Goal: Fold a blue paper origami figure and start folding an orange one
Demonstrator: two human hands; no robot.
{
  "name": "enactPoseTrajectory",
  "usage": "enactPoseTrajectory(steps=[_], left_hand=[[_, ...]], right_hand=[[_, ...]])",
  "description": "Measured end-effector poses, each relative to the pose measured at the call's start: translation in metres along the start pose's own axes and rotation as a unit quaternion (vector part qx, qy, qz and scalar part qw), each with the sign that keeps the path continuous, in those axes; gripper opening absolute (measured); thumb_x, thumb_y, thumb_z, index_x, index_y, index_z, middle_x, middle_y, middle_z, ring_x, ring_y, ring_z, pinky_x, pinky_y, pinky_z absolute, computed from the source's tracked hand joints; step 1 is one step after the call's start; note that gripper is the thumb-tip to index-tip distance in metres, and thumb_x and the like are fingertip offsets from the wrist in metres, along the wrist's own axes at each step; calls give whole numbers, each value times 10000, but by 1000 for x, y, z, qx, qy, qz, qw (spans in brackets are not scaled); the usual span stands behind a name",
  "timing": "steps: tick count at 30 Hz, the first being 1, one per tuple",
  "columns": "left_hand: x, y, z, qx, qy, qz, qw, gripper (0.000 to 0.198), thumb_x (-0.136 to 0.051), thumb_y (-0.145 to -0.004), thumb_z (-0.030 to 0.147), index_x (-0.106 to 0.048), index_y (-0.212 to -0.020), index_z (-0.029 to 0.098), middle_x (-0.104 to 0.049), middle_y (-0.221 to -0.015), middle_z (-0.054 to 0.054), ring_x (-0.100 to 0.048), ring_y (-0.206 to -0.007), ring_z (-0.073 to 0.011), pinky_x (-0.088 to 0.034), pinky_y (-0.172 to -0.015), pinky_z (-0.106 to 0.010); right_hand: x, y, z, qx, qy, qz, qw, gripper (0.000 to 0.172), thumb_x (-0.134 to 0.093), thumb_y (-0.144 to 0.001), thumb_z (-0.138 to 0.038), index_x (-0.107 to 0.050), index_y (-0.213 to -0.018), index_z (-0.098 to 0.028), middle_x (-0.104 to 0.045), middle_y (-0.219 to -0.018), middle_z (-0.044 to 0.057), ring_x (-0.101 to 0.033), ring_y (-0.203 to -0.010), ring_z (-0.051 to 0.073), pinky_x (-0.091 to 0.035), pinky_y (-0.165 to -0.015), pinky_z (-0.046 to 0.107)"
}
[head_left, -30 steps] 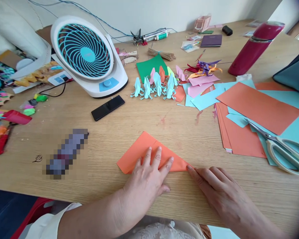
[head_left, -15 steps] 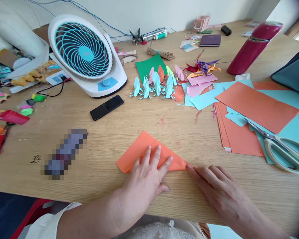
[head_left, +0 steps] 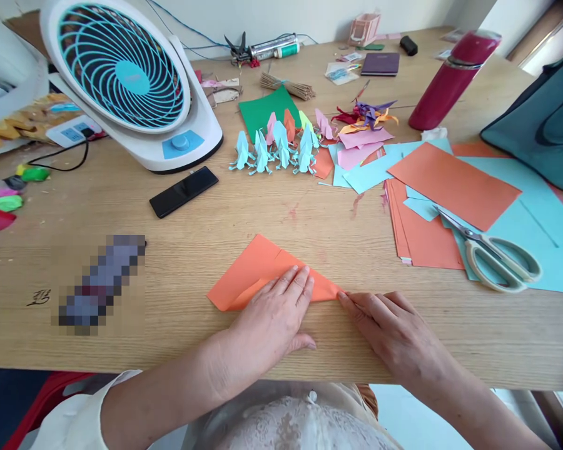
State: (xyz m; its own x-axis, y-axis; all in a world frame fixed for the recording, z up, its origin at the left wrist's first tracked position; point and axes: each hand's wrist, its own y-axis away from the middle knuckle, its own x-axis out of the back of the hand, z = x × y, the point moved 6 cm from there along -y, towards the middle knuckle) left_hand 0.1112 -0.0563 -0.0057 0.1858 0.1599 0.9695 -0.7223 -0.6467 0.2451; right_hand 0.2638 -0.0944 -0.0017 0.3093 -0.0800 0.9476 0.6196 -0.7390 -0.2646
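A folded sheet of orange paper (head_left: 248,269) lies on the wooden table in front of me, its narrow point toward the right. My left hand (head_left: 276,306) rests flat on the paper's middle, fingers stretched out side by side and thumb apart. Left of those fingers, a flap of the sheet bulges up slightly. At the pointed right corner, my right hand (head_left: 389,331) pinches the paper tip between thumb and forefinger, with its other fingers curled. Part of the lower folded edge is hidden under my left hand.
Right of the hands lie scissors (head_left: 497,253) on orange sheets (head_left: 455,181) and light-blue paper (head_left: 553,250). Small folded paper figures (head_left: 281,147) stand farther back. A fan (head_left: 131,75), a black phone (head_left: 184,192), a red flask (head_left: 450,87) and a teal bag (head_left: 539,125) stand around.
My left hand's fingers have drawn together and shifted on the paper, and a flap now lifts to their left. My right hand keeps its pinch at the tip. The whole view has shifted slightly.
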Motion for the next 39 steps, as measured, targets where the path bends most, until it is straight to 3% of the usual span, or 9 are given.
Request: enactPoseTrajectory(steps=[5,12,18,22,30,39], left_hand=[[4,-4,8,34,-12,11,999,1037,-738,-691,648,-237,-1551,354,-369,-1550,-210,-395,-1411,-388,-435,-1068,-512],[1,-5,14,33,-19,7,999,982,-717,-708,667,-311,-1532,320,-363,-1539,-242,-385,-1406,-421,-422,-1072,-534],[0,-4,13,38,-30,15,999,1007,-709,-718,668,-250,-1550,334,-357,-1543,-223,-380,-1410,-410,-423,-1063,-523],[2,-4,13,38,-25,10,999,979,-727,-719,648,-293,-1538,331,-361,-1547,-198,-398,-1393,-404,-419,-1061,-518],[5,-4,11,57,1,-7,998,900,-706,-721,676,-357,-1501,395,-371,-1566,-129,-398,-1387,-372,-424,-1024,-523],[-4,-1,16,69,-3,8,998,931,-605,-744,761,-307,-1530,363,-317,-1594,-142,-334,-1429,-386,-400,-1029,-554]], right_hand=[[3,10,0,-10,-7,-8,1000,450,-375,-967,-39,-483,-1401,-87,-638,-1232,167,-609,-927,230,-461,-761,369],[-1,34,12,-62,3,4,998,419,-441,-948,-50,-504,-1362,-70,-633,-1178,173,-603,-939,237,-466,-804,395],[-5,16,4,-66,4,-18,998,418,-425,-964,-99,-515,-1371,-123,-616,-981,106,-582,-801,208,-466,-712,359],[-6,6,3,-69,19,-15,997,363,-417,-982,-137,-560,-1315,-111,-582,-885,76,-549,-728,191,-445,-668,338],[-8,4,3,-29,27,-18,999,347,-432,-951,-94,-568,-1268,-54,-581,-887,92,-512,-718,203,-421,-657,344],[-4,1,6,13,-18,9,1000,376,-358,-955,-66,-583,-1256,-87,-627,-1039,147,-561,-797,220,-461,-690,349]])
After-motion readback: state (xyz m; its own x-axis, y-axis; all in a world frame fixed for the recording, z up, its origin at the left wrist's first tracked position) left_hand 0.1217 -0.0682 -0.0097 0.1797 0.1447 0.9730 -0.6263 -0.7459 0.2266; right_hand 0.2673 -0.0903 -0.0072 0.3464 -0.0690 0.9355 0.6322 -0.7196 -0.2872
